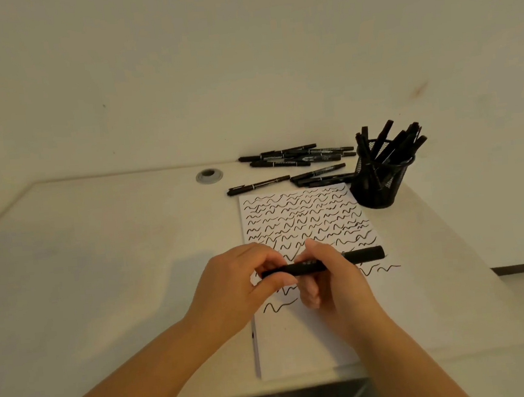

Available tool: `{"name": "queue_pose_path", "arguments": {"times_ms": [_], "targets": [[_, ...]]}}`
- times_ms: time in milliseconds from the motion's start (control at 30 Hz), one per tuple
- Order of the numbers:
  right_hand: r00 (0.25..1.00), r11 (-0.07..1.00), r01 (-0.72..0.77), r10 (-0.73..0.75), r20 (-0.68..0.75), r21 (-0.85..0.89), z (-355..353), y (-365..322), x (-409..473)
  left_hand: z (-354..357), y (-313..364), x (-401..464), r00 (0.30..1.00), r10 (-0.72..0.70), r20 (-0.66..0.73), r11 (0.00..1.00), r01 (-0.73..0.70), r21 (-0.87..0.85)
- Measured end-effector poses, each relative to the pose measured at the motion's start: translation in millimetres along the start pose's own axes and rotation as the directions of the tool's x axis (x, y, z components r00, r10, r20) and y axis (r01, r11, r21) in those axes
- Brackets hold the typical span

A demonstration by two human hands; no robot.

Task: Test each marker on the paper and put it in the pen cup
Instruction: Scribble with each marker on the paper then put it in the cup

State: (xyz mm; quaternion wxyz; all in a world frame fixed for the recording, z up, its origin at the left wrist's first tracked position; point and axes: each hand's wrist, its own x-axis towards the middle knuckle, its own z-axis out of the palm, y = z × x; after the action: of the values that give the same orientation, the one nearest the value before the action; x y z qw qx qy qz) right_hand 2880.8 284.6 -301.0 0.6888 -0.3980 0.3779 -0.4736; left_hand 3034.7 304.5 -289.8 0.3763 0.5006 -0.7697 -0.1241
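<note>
- The left hand [246, 282] is at about 7 o'clock from the paper's [301, 340] centre. Its fingers are curled and pinch the left end of the marker [323, 262].
- The marker lies level, just above the paper, and runs from 9 to 3 o'clock between the two hands. It looks light, stiff and smooth, so I judge a fingertip pinch is enough. The best place to hold is the barrel's middle; the thin ends may slip, and a cap may pull off.
- The right hand [327, 275] is wrapped around the barrel's middle, thumb on top. The right end sticks out free beyond it.
- The paper is thin and soft, full of black test squiggles in its upper half. It may slide on the surface [102, 275] if the marker drags.
- Loose markers [298, 158] lie at 12 o'clock from the paper, well apart from the hands.
- The cup [380, 185] of black mesh stands at 1 o'clock, touching the paper's corner, with many markers upright in it.
- The surface is pale and smooth, with a grommet [209, 175] at 11 o'clock. A plain light wall [179, 63] stands behind.
</note>
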Motion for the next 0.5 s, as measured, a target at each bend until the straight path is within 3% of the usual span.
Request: {"name": "queue_pose_path", "arguments": {"times_ms": [100, 233, 400, 500], "targets": [[1.000, 0.999, -0.028, 0.028, -0.004, -0.024, 2.1, 4.5, -5.4, -2.3, 2.2, -11.8, 0.997, 0.080, -0.022, 0.976, -0.074, 0.204], [0.994, 0.995, -0.093, 0.095, -0.056, 0.034, 7.5, 7.0, -13.9, -4.3, 2.7, -22.2, 0.977, 0.213, -0.006, 0.859, -0.185, 0.477], [0.982, 0.982, -0.186, 0.186, 0.000, -0.005, 8.0, -2.2, -20.1, -11.4, 7.7, -31.6, 0.961, 0.272, 0.053, 0.781, -0.253, 0.571], [0.986, 0.983, -0.164, 0.165, 0.002, -0.077, 6.4, -6.4, -20.2, -10.8, 12.6, -35.0, 0.973, 0.216, 0.080, 0.815, -0.225, 0.535]]}}
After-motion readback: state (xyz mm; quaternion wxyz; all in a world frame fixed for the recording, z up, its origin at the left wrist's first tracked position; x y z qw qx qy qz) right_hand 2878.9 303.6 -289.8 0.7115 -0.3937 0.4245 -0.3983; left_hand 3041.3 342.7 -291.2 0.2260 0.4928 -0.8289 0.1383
